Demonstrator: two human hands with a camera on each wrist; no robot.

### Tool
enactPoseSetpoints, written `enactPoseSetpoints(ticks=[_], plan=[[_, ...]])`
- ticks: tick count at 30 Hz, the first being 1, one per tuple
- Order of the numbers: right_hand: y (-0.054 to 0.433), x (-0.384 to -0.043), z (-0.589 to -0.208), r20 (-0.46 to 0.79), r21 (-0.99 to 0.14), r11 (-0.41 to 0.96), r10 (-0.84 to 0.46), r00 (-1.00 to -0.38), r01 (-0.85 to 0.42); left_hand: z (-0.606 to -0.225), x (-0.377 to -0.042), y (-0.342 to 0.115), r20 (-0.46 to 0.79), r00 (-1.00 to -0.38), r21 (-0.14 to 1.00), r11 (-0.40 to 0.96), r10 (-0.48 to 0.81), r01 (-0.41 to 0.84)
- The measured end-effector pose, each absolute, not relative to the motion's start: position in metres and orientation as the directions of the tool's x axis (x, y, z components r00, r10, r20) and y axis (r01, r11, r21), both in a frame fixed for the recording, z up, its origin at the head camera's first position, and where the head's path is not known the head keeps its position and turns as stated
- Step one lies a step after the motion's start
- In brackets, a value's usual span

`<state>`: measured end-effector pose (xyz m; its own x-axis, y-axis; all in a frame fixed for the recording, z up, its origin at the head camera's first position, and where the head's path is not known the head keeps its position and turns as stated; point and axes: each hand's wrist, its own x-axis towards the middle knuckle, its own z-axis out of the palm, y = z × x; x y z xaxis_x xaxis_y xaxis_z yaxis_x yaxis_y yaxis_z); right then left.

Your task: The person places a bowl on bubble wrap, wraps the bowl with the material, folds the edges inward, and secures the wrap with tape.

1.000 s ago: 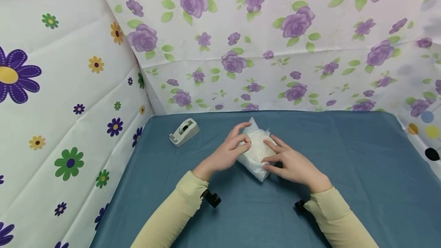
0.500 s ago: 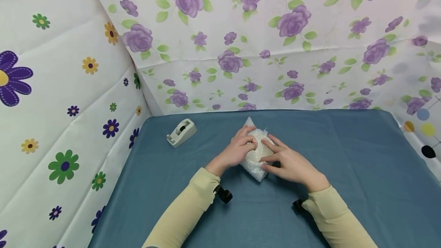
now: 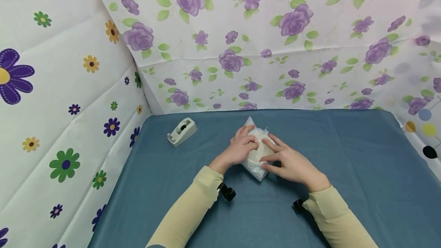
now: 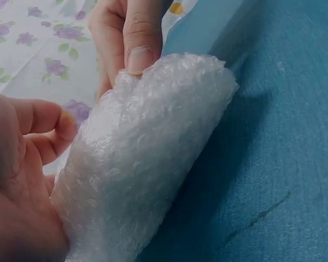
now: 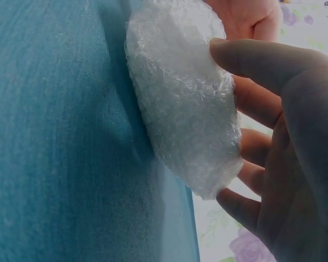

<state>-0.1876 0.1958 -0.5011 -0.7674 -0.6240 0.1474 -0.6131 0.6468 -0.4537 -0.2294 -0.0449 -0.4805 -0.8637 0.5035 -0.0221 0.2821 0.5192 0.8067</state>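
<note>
A small package in clear bubble wrap (image 3: pixel 256 171) lies on the table, whitish under the film, with a pointed corner at its far end. The left hand (image 3: pixel 237 150) is over its far left part, fingers bent and thumb on top; I cannot tell whether these fingers pinch anything. From the right, the right hand (image 3: pixel 293 163) holds the package with fingers spread over its top. In the right wrist view, the right thumb (image 5: pixel 251 54) presses one side of the bubble wrap (image 5: pixel 180 103) while the other fingers sit behind it. Bent left fingers (image 4: pixel 44 123) touch the package's edge in the left wrist view.
A white tape dispenser (image 3: pixel 182 132) stands at the back left of the blue-covered table (image 3: pixel 344 156). Flower-print sheets (image 3: pixel 206 30) hang behind and to the left. Black wrist cameras (image 3: pixel 227 191) are strapped below both sleeves.
The left hand has come right and down from above the package's left edge onto its top, and its raised fingers have lowered. The right hand and the package stay nearly where they were.
</note>
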Motion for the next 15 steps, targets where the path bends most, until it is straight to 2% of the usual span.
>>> enactPoseSetpoints(ticks=[6, 15], plan=[[0.1969, -0.1876, -0.5021, 0.145, -0.451, 0.646, -0.627, -0.765, -0.616, -0.4822, -0.2319, -0.0450, -0.055, -0.850, 0.793, 0.539, 0.525, 0.282], [0.1953, -0.1876, -0.5005, 0.154, -0.437, 0.650, -0.628, -0.763, -0.622, -0.4856, -0.2312, -0.0425, -0.031, -0.862, 0.686, 0.638, 0.506, 0.350]])
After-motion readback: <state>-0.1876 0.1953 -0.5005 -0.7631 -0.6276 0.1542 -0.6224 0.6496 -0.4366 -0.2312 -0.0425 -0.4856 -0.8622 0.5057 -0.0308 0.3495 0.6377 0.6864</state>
